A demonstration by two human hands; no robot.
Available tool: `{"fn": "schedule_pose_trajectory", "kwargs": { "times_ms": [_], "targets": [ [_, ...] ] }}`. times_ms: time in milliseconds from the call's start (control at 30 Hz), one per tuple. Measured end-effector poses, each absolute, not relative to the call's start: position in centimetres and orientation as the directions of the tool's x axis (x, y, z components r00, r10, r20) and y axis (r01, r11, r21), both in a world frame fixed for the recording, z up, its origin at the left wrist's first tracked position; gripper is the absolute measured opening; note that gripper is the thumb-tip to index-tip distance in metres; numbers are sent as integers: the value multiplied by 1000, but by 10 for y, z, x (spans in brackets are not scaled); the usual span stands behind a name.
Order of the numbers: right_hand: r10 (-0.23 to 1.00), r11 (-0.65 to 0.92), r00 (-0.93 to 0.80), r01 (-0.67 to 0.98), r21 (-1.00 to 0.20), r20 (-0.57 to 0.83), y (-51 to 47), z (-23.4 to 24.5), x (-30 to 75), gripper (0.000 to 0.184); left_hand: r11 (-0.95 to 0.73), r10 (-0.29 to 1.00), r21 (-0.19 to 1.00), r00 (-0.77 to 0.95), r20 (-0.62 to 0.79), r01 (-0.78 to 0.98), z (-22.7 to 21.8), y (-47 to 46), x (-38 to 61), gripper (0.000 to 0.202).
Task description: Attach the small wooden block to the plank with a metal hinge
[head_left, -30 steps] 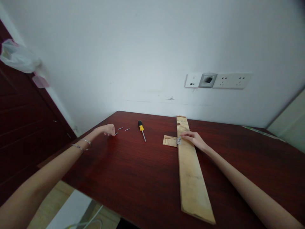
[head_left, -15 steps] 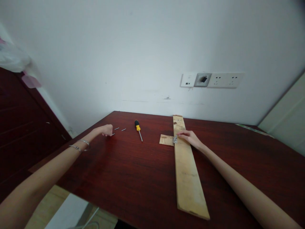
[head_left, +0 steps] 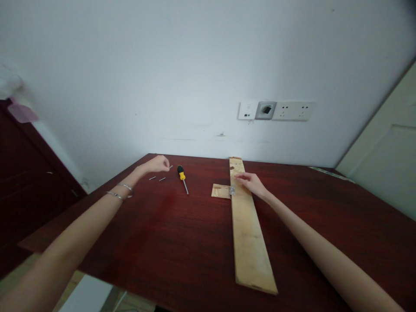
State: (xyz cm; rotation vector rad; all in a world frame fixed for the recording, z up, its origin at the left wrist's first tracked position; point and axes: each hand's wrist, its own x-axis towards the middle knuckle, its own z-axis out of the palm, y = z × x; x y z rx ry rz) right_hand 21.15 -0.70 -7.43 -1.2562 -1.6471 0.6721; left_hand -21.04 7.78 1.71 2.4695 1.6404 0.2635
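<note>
A long pale wooden plank (head_left: 247, 229) lies lengthwise on the dark red table (head_left: 182, 242). A small wooden piece (head_left: 221, 191) sits at its left side, joined by a small metal hinge (head_left: 232, 190). My right hand (head_left: 248, 181) rests flat on the plank just beside the hinge, fingers stretched out. My left hand (head_left: 158, 164) is raised a little above the table with its fingers pinched on a small screw (head_left: 170, 166). Two more screws (head_left: 157, 178) lie on the table below it. A yellow-and-black screwdriver (head_left: 182, 177) lies just right of the screws.
The table stands against a white wall with a row of sockets (head_left: 276, 111). A dark red door (head_left: 19, 182) is at the left and a pale cabinet (head_left: 386, 156) at the right. The table's near left edge drops to the floor.
My left hand has lifted off the table and moved right with one screw pinched in it; two screws stay behind. The view has shifted right. My right hand stays on the plank.
</note>
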Motion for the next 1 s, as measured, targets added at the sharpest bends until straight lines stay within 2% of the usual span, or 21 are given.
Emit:
{"fn": "schedule_pose_trajectory", "kwargs": {
  "times_ms": [133,200,300,500,833,1000],
  "targets": [
    [911,393,-33,371,-841,411,-12,-58,207,32,-575,812,515,519,267,635,14,82,-145,18],
    [895,428,-41,354,-831,444,-17,-48,204,33,-619,776,596,512,368,512,6,81,-109,17],
    [881,456,-37,336,-824,472,-23,-38,201,35,-655,724,676,535,435,337,-11,73,-57,15],
    [880,456,-23,319,-831,474,-24,-38,199,33,-672,679,719,536,503,176,-39,54,1,10],
    [886,452,-84,371,-811,455,-17,-52,200,23,-680,686,713,492,536,172,-55,47,5,10],
    [884,455,-84,377,-807,460,-17,-55,196,27,-693,662,705,521,539,151,-56,42,9,8]
  ]
}}
